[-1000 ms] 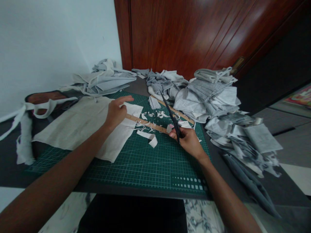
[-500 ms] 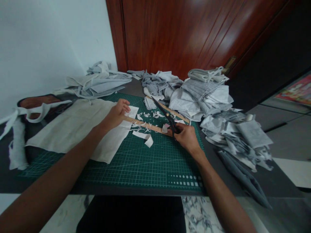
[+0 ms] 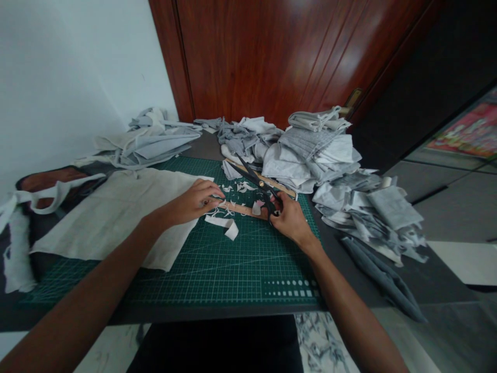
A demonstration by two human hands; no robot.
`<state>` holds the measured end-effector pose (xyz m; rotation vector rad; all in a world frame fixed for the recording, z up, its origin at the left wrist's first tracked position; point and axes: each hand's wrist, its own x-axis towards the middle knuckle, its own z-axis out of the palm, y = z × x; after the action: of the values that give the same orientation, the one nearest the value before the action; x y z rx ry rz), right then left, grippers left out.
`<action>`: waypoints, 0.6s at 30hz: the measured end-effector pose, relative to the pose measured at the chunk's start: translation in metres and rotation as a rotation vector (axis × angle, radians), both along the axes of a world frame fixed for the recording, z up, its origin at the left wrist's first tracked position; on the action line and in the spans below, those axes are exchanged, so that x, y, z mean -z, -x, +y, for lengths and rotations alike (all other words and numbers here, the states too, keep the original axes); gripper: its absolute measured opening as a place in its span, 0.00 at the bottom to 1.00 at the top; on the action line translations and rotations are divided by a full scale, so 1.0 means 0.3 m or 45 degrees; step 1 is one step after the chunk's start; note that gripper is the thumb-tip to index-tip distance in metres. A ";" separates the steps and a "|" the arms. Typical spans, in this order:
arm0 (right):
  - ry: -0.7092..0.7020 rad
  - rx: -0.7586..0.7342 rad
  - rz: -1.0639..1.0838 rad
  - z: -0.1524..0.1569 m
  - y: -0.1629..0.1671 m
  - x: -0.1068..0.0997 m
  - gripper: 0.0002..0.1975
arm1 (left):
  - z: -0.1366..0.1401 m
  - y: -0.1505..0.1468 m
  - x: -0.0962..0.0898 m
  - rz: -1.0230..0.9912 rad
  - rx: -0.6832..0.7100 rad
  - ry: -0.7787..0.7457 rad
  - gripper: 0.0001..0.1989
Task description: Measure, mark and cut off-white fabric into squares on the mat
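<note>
The scissors [image 3: 261, 184] are in the right hand [image 3: 290, 220], above the right part of the green cutting mat [image 3: 233, 269]. The fingers are wrapped around the black handles, and the 2 blades stand slightly parted, pointing away from the person.

A wooden ruler [image 3: 248, 210] lies under the handles, with a small pale scrap [image 3: 257, 207] beside them. The left hand [image 3: 194, 201] is near the ruler's other end, palm down with its fingers bent; I cannot tell whether they pinch anything.

Thin threads [image 3: 225, 209] lie across the ruler between the 2 hands. On the near side is a folded white strip [image 3: 230, 228]; on the far side are small white scraps [image 3: 244, 187]. A second wooden strip [image 3: 280, 186] lies farther back.

Under the left hand and forearm, a large cream cloth [image 3: 128, 217] is spread partly on the mat.

Around the mat, the dark table [image 3: 334, 274] bears a heap of grey cloth [image 3: 151, 142] at the back left and bigger piles of grey fabric [image 3: 314, 155] at the back right. Behind stands a brown door [image 3: 248, 62].
</note>
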<state>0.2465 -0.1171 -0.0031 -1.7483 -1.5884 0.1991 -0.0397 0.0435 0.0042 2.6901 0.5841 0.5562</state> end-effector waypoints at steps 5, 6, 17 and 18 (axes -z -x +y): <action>-0.010 0.033 0.007 0.006 -0.004 0.000 0.13 | -0.095 -0.047 -0.005 0.210 0.315 0.170 0.14; -0.013 0.035 -0.003 0.006 -0.003 -0.001 0.13 | -0.112 -0.057 -0.001 0.211 0.329 0.173 0.12; -0.014 0.140 -0.037 0.011 -0.009 0.003 0.17 | -0.123 -0.085 -0.021 -0.531 -0.415 0.129 0.16; -0.026 0.155 -0.021 0.012 -0.012 0.003 0.17 | -0.094 -0.060 -0.020 -0.552 -0.567 0.090 0.22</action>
<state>0.2502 -0.1136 -0.0041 -1.8282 -1.4850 0.1100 -0.0217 0.0151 0.0103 2.2647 1.0493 1.1697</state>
